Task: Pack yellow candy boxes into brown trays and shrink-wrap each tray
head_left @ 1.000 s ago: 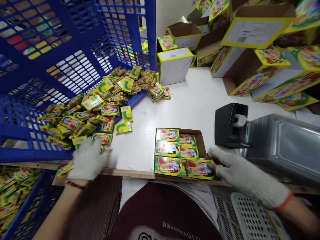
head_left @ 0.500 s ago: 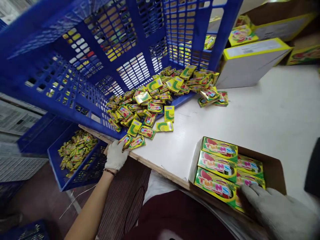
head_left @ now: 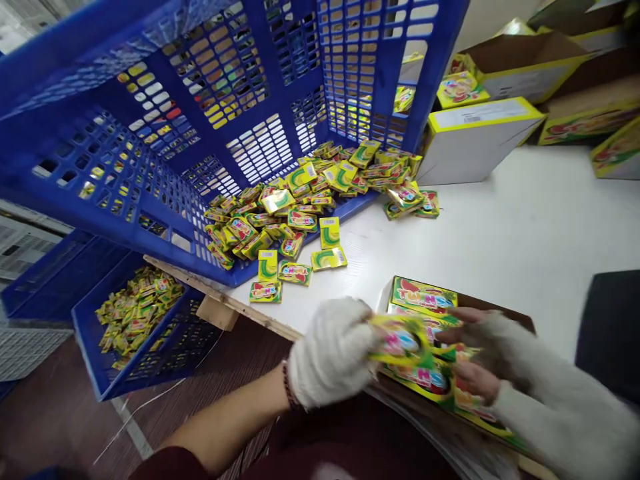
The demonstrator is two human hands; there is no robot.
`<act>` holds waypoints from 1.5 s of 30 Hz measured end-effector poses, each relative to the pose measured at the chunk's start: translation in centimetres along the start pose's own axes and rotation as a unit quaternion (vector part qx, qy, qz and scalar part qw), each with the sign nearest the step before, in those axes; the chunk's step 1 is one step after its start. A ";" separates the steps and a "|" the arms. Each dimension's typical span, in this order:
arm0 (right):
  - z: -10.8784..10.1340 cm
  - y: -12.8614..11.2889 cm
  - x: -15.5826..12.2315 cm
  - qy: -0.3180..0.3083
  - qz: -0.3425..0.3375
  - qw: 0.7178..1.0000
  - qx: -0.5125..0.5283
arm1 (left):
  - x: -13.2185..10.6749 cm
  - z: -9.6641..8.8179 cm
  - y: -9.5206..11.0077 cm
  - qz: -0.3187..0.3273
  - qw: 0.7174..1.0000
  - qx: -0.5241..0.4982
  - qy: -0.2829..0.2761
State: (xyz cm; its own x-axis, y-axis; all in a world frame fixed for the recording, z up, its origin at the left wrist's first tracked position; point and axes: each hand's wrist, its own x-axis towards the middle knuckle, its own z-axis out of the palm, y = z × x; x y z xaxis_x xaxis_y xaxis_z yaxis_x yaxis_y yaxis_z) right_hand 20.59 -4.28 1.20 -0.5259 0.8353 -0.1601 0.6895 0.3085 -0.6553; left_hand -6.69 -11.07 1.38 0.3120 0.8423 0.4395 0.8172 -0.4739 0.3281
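My left hand point(head_left: 335, 353), in a white knitted glove, grips a small yellow-green TWINS candy box point(head_left: 400, 341) by its left end, slightly blurred. The box is held over an open brown carton point(head_left: 517, 321) at the table's front edge. Inside the carton lie rows of larger TWINS boxes point(head_left: 423, 295), partly hidden by both hands. My right hand point(head_left: 505, 367), gloved with bare fingertips, is above the carton's right part. Its fingers are apart and point toward the held box, with nothing visible between them.
A tipped blue crate point(head_left: 295, 50) spills many small candy boxes point(head_left: 295, 220) onto the white table point(head_left: 493, 233). Several lie loose near the edge. A second blue crate point(head_left: 93, 360) of boxes stands lower left. Cartons point(head_left: 473, 143) stand at the back right.
My left hand has moved right from the table edge to the carton, bringing a small candy box. My right hand has lifted and spread its fingers. The view has shifted slightly.
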 end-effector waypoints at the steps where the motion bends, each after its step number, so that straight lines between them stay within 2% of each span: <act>1: -0.6 -1.6 0.1 0.007 0.007 0.999 0.050 | 0.9 0.7 1.2 0.040 0.999 -0.014 -0.012; 2: -1.3 -2.8 0.1 0.005 0.020 0.997 0.072 | 1.6 1.1 1.8 0.060 0.998 -0.022 -0.015; 4: -3.2 -3.5 -0.3 0.034 0.071 0.993 0.088 | 2.0 1.1 1.6 0.022 1.000 -0.016 -0.007; 6: -5.0 -2.4 -1.3 0.068 0.148 0.985 0.055 | 1.5 0.0 -1.0 -0.092 0.995 0.032 -0.022; 7: -5.6 -1.6 -1.8 0.075 0.187 0.979 0.033 | 1.0 -0.7 -2.8 -0.159 0.982 0.078 -0.070; 8: -5.9 -0.8 -2.2 0.073 0.220 0.973 0.012 | 0.4 -1.5 -4.9 -0.222 0.956 0.126 -0.142; 10: -5.6 0.6 -2.4 0.046 0.256 0.966 -0.013 | -1.2 -3.0 -8.7 -0.325 0.879 0.221 -0.270; 11: -5.1 1.0 -2.2 0.030 0.258 0.966 -0.022 | -2.0 -3.7 -10.2 -0.356 0.842 0.256 -0.315; 13: -3.8 1.3 -1.3 0.005 0.249 0.966 -0.067 | -3.5 -4.7 -12.2 -0.398 0.787 0.291 -0.371; 14: -3.2 1.2 -0.8 -0.006 0.239 0.964 -0.112 | -4.1 -5.0 -12.7 -0.412 0.772 0.297 -0.383; 16: -2.4 0.8 0.1 -0.038 0.211 0.950 -0.227 | -4.9 -5.3 -13.0 -0.432 0.758 0.300 -0.386; 19: -1.9 0.5 0.7 -0.076 0.167 0.918 -0.351 | -5.2 -4.8 -12.8 -0.440 0.767 0.301 -0.357; 22: -1.3 1.4 0.6 -0.067 0.137 0.910 -0.386 | -4.7 -3.7 -12.0 -0.450 0.801 0.234 -0.318; 25: -0.8 3.2 0.5 -0.041 0.100 0.915 -0.390 | -3.7 -2.5 -9.9 -0.436 0.864 0.076 -0.240; 27: -0.6 3.9 0.6 0.012 0.068 0.923 -0.379 | -2.5 -1.7 -7.6 -0.369 0.917 -0.008 -0.151; 29: -0.7 3.3 0.7 0.083 0.036 0.946 -0.311 | -1.0 -1.0 -5.0 -0.269 0.959 -0.047 -0.073; 31: -1.0 1.2 0.6 0.125 0.031 0.980 -0.151 | 0.6 -0.2 -2.4 -0.166 0.984 -0.060 -0.019; 32: -1.1 -0.1 0.4 0.121 0.036 0.991 -0.046 | 1.3 0.3 -1.2 -0.118 0.991 -0.065 -0.003; 34: -1.7 -2.4 0.0 0.097 0.056 0.985 0.132 | 2.7 1.3 0.6 -0.044 0.996 -0.078 0.013; 36: -2.7 -3.4 -0.5 0.105 0.074 0.973 0.191 | 3.6 2.3 1.7 -0.007 0.995 -0.095 0.012; 38: -4.0 -2.5 -0.8 0.170 0.110 0.971 0.129 | 3.9 3.2 1.6 -0.016 0.995 -0.095 0.015; 40: -5.2 -0.4 -1.0 0.222 0.169 0.960 0.017 | 3.7 3.8 0.4 -0.063 0.996 -0.063 0.014; 42: -5.6 1.9 -0.6 0.219 0.228 0.946 -0.068 | 3.2 3.8 -1.8 -0.121 0.993 -0.004 -0.007; 45: -4.5 3.4 0.8 0.161 0.263 0.946 -0.103 | 2.4 2.9 -6.2 -0.199 0.973 0.096 -0.074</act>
State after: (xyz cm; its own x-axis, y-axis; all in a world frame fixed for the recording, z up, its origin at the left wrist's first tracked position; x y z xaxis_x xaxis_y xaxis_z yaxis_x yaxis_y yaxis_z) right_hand 24.74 -0.53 2.21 0.0725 0.9830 -0.1689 0.9130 -0.1336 -0.3855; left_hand -9.58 -5.37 -2.05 0.0073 0.9836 0.1804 0.9582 -0.0585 0.2800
